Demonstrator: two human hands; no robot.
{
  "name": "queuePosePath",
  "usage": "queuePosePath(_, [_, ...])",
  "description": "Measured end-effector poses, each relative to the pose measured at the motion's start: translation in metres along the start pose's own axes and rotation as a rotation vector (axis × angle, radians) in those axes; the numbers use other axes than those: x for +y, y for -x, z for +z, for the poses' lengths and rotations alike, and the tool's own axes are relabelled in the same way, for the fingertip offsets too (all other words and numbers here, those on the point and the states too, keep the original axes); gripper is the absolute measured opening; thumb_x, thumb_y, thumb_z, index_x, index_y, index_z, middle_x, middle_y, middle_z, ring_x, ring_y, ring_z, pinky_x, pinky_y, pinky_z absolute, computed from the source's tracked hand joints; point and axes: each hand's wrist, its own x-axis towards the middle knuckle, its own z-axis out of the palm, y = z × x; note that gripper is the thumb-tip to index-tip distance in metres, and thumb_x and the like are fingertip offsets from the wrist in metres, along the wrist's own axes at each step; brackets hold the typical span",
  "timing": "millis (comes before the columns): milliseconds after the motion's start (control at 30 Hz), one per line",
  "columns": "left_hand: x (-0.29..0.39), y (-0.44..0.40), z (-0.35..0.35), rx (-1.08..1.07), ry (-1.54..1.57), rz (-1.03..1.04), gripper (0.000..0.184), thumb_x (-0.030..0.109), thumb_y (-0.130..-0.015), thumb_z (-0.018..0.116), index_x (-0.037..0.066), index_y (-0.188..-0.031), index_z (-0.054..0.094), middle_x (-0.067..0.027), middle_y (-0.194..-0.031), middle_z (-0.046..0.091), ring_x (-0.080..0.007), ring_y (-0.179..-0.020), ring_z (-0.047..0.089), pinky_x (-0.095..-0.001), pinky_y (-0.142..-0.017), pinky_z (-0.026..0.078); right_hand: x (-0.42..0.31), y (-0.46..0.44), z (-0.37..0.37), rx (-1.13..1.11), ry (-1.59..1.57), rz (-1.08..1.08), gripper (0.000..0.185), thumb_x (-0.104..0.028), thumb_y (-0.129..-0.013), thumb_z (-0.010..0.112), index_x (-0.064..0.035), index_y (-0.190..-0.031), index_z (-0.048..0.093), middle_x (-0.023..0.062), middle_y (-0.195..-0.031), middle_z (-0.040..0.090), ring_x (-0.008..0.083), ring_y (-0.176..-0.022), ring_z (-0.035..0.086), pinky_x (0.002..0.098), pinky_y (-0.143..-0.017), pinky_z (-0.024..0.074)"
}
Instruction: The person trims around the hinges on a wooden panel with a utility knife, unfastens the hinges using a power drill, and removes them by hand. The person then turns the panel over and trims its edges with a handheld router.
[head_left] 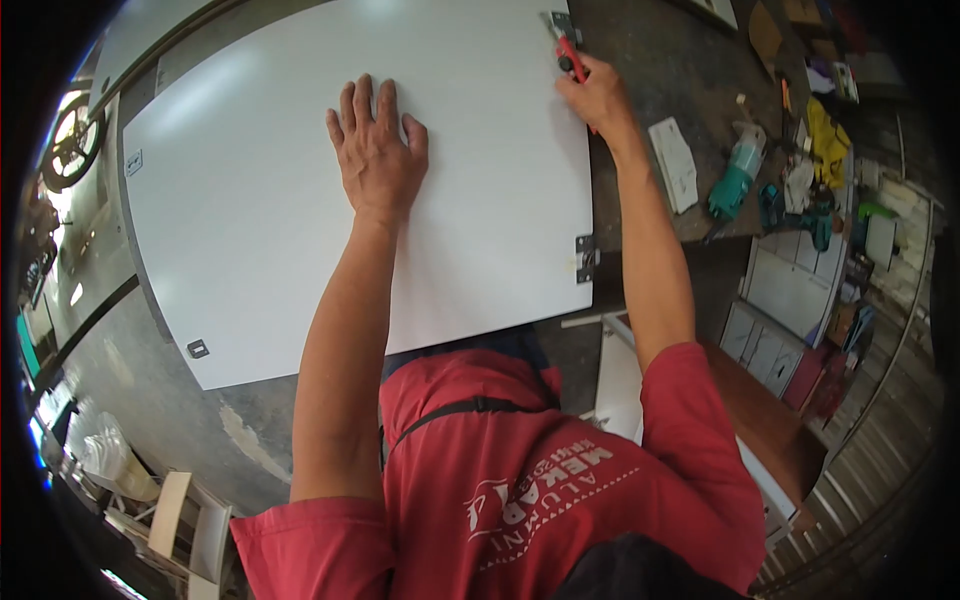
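A large white panel (pixel 480 190) lies flat on a dark workbench. My left hand (pixel 378 150) rests palm down on its middle, fingers spread. At the panel's upper right edge, my right hand (pixel 597 92) grips a red cutter knife (pixel 571 60), its tip close to a metal hinge (pixel 565 25). Another hinge (pixel 586 258) sits on the lower right edge. A small dark fitting (pixel 198 348) is near the lower left corner, and a small label (pixel 134 162) is at the left edge.
Right of the panel, the workbench (pixel 655 90) holds a white block (pixel 674 165), a teal power tool (pixel 738 175) and a yellow cloth (pixel 828 140). A white cabinet (pixel 790 290) stands at the right. Wooden pieces (pixel 170 515) are at the lower left.
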Motion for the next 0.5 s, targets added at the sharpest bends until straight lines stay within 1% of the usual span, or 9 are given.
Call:
queuePosePath(67, [-0.001,0.001,0.001,0.036,0.01,0.005,0.046,0.021,-0.094,0.055,0.008,-0.139,0.055,-0.0156,-0.15,0.048,-0.0334,-0.146,0.037,-0.0547,-0.123,0.025,0.005,0.04,-0.004,0.171,-0.167,-0.049,0.042,-0.026,-0.082,0.067,-0.0113,-0.121,0.069,0.017,-0.094,0.072,0.0364,-0.085,0.068,0.0409,-0.08,0.054])
queuePosePath(100, [-0.002,0.002,0.002,0.009,0.012,0.02,0.046,0.021,-0.094,0.055,0.008,-0.139,0.055,-0.0156,-0.15,0.048,-0.0334,-0.146,0.037,-0.0547,-0.123,0.025,0.005,0.069,-0.006,0.286,-0.241,-0.131,0.035,-0.026,-0.089,0.068,-0.0054,-0.117,0.067,0.0189,-0.093,0.071,0.037,-0.083,0.067,0.0399,-0.077,0.0532])
queuePosePath(133, [-0.002,0.002,0.002,0.029,0.005,0.031,0.045,0.022,-0.094,0.055,0.008,-0.138,0.055,-0.0157,-0.15,0.048,-0.0334,-0.146,0.037,-0.0551,-0.122,0.025,0.006,0.102,-0.009,0.286,-0.244,-0.102,0.035,-0.026,-0.089,0.068,-0.0054,-0.117,0.067,0.0189,-0.093,0.071,0.037,-0.083,0.067,0.0399,-0.077,0.0532])
queuePosePath(233, [-0.002,0.003,0.006,0.059,-0.004,0.062,0.045,0.022,-0.094,0.055,0.008,-0.137,0.056,-0.0158,-0.149,0.049,-0.0333,-0.145,0.038,-0.0555,-0.121,0.026,0.017,0.197,-0.013,0.306,-0.292,0.052,0.033,-0.032,-0.099,0.064,-0.0032,-0.116,0.064,0.022,-0.093,0.07,0.0395,-0.089,0.069,0.0433,-0.077,0.053])
queuePosePath(333, [-0.002,0.004,0.008,0.078,-0.025,0.083,0.044,0.024,-0.095,0.055,0.008,-0.136,0.057,-0.0162,-0.148,0.05,-0.0325,-0.145,0.039,-0.0544,-0.121,0.027,0.026,0.281,-0.002,0.26,-0.18,0.234,0.031,-0.029,-0.102,0.062,-0.0044,-0.12,0.064,0.0229,-0.093,0.071,0.043,-0.087,0.07,0.046,-0.074,0.0538])
queuePosePath(400, [-0.002,0.004,0.01,0.111,0.001,0.102,0.043,0.021,-0.092,0.057,0.007,-0.132,0.055,-0.0161,-0.143,0.05,-0.0341,-0.142,0.04,-0.0588,-0.119,0.027,0.033,0.324,0.01,0.254,-0.115,0.254,0.031,-0.029,-0.101,0.063,-0.0055,-0.121,0.064,0.0219,-0.093,0.072,0.0427,-0.086,0.071,0.0464,-0.073,0.0543])
queuePosePath(433, [-0.002,0.005,0.011,0.11,-0.012,0.105,0.043,0.022,-0.093,0.056,0.006,-0.133,0.056,-0.0162,-0.144,0.051,-0.0339,-0.142,0.04,-0.058,-0.119,0.027,0.036,0.339,0.015,0.23,-0.047,0.26,0.032,-0.029,-0.1,0.064,-0.0066,-0.122,0.064,0.0209,-0.093,0.073,0.0423,-0.084,0.071,0.0467,-0.071,0.0547])
queuePosePath(467, [-0.003,0.006,0.011,0.102,-0.008,0.126,0.043,0.022,-0.093,0.056,0.006,-0.133,0.056,-0.0162,-0.144,0.051,-0.0339,-0.142,0.04,-0.058,-0.119,0.027,0.038,0.349,0.021,0.239,-0.054,0.28,0.032,-0.029,-0.1,0.064,-0.0066,-0.122,0.064,0.0209,-0.093,0.073,0.0423,-0.084,0.071,0.0467,-0.071,0.0547])
queuePosePath(500, [-0.003,0.006,0.012,0.111,-0.011,0.126,0.043,0.022,-0.093,0.055,0.006,-0.133,0.057,-0.0165,-0.145,0.051,-0.0339,-0.142,0.04,-0.0574,-0.119,0.027,0.037,0.356,0.027,0.251,-0.03,0.246,0.032,-0.03,-0.1,0.064,-0.0073,-0.123,0.064,0.0197,-0.095,0.073,0.0409,-0.085,0.072,0.0469,-0.071,0.0552])
